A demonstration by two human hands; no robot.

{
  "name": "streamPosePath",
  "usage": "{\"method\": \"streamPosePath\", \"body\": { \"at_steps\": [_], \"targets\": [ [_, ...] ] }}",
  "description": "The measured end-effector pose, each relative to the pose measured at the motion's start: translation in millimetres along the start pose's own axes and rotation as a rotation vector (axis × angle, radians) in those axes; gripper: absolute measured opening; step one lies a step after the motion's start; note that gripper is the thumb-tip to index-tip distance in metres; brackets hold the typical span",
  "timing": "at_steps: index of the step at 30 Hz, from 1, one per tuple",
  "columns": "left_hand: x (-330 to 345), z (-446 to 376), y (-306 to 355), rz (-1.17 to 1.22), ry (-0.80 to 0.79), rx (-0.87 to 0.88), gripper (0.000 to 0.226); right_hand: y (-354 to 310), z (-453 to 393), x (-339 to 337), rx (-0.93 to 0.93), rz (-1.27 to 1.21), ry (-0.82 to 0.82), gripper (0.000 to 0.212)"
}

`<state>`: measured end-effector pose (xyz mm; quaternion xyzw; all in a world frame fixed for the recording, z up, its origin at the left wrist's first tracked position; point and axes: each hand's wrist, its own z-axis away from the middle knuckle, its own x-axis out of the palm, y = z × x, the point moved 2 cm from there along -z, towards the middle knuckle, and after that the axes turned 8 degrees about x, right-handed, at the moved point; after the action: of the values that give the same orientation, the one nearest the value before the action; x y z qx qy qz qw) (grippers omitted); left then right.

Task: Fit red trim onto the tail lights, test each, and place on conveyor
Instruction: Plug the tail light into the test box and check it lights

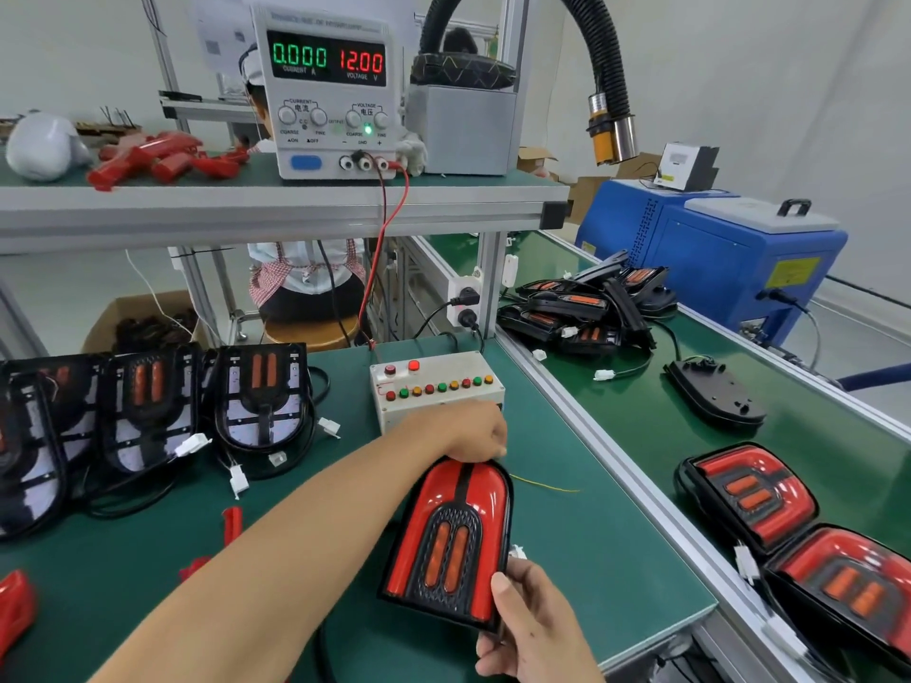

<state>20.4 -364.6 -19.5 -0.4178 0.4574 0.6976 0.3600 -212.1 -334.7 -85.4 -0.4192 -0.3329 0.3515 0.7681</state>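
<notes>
Now; supply [329, 91] reads 12.00 V; both hands hold tail light [451, 539]

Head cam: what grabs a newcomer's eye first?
The red-trimmed tail light at centre, held at both ends by the left hand and right hand. Behind it, the power supply on the shelf glows 0.000 and 12.00. Finished lights lie on the conveyor, right.
</notes>
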Motion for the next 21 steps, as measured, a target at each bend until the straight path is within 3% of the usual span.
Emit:
{"method": "streamPosePath", "body": {
  "at_steps": [3,8,10,15,16,18,21],
  "targets": [
    [1.3,-8.1,8.3,-0.039,-0.126,-0.170,0.070,-0.7,1.2,1.3,-0.001,0.021,-0.011,0.015],
    [6.9,-15.6,25.3,-0.231,-0.357,-0.213,0.034,-3.4,2.2,3.9,0.003,0.052,-0.041,0.015],
    [8.4,-20.2,30.6,-0.274,-0.339,-0.192,0.028,-3.9,2.0,2.8,0.014,0.050,-0.044,0.015],
    [1.6,-26.2,34.0,-0.295,-0.020,-0.200,0.021,-4.0,2.1,2.6,0.006,0.057,-0.047,0.015],
    [3.1,-26.3,32.5,-0.323,-0.062,-0.212,0.019,-3.5,1.4,2.0,0.005,0.064,-0.046,0.015],
    [10.8,-26.8,29.1,-0.356,-0.214,-0.260,0.041,-2.7,0.3,1.9,0.008,0.067,-0.051,0.015],
    [17.8,-26.3,30.0,-0.386,-0.292,-0.279,0.040,-3.4,0.0,3.1,0.016,0.056,-0.077,0.016]
  ]
}}
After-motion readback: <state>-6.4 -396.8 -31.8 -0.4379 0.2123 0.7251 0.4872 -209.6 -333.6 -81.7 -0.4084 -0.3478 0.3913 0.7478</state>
